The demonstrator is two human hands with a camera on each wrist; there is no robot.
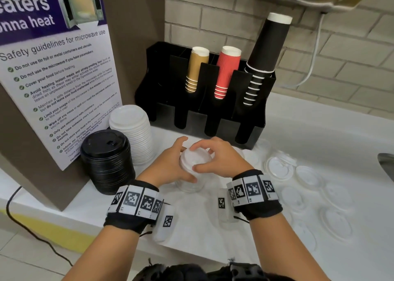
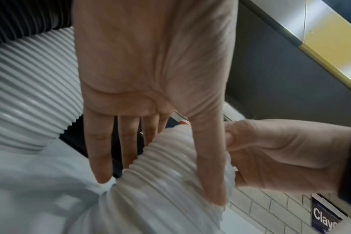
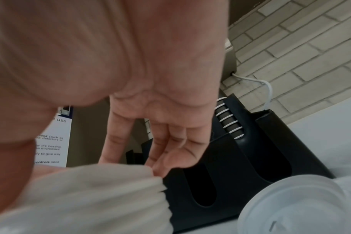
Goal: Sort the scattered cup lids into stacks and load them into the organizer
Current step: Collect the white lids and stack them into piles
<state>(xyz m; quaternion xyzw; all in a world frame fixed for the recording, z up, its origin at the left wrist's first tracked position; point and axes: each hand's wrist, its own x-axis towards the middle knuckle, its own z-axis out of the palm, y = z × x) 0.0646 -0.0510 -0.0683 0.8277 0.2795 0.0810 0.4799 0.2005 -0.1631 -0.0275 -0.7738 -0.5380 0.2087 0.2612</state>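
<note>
This is a shared workplace pantry: a microwave safety poster [image 1: 57,73] addressed to users stands by a black cup organizer [image 1: 204,101] of paper cups [image 1: 227,71] on a white desk [image 1: 319,127] against a brick-tiled wall [image 1: 341,67].

A pale brick wall [image 1: 234,9] runs behind a white counter [image 1: 319,131]. A brown cabinet side [image 1: 132,35] carries a microwave safety poster [image 1: 53,71]. A white cable [image 1: 313,67] hangs down the bricks; a black cord [image 1: 32,229] trails over the light tiled floor [image 1: 25,259].
</note>
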